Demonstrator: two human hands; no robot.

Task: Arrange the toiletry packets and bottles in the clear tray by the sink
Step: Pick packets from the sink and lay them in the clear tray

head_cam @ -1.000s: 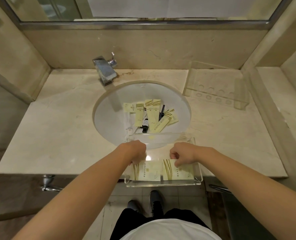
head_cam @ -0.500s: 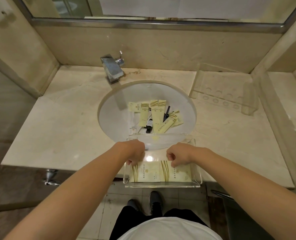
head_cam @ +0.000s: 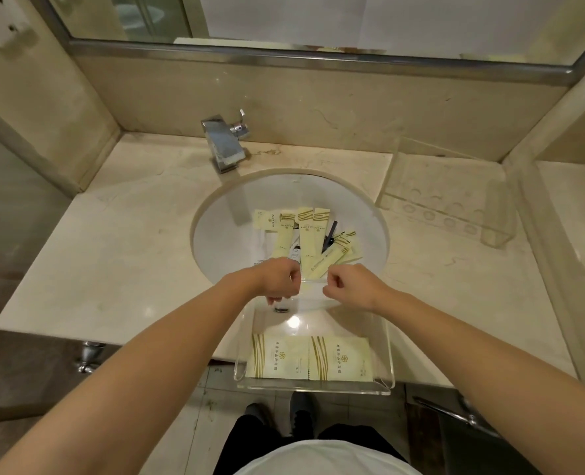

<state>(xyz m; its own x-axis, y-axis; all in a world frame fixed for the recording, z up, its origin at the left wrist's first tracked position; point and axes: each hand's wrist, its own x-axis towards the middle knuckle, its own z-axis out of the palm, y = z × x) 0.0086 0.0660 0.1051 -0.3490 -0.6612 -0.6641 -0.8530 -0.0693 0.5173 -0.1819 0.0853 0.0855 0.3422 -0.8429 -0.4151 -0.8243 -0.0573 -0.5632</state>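
Beige marble countertop point(head_cam: 119, 255) with matching backsplash point(head_cam: 318, 97) at 12 o'clock, both veined and stained. Metal-framed mirror point(head_cam: 284, 18) above it. White oval basin point(head_cam: 222, 248) set under the counter; square chrome faucet point(head_cam: 224, 142) at its 12 o'clock. White wall socket point(head_cam: 0, 18) at 10 o'clock. Pale tiled floor point(head_cam: 212, 406) at 6 o'clock, grout soiled. Warm overhead light glares off the counter

Both hands are lifting away from the two flat packets point(head_cam: 310, 357) in the clear tray point(head_cam: 385, 358) — the left hand point(head_cam: 277, 277) and right hand point(head_cam: 347, 286) are now hovering over the tray's far edge, at the sink point(head_cam: 215, 241) rim, fingers loosely curled. The packets are lying uncovered, side by side — no longer touched.
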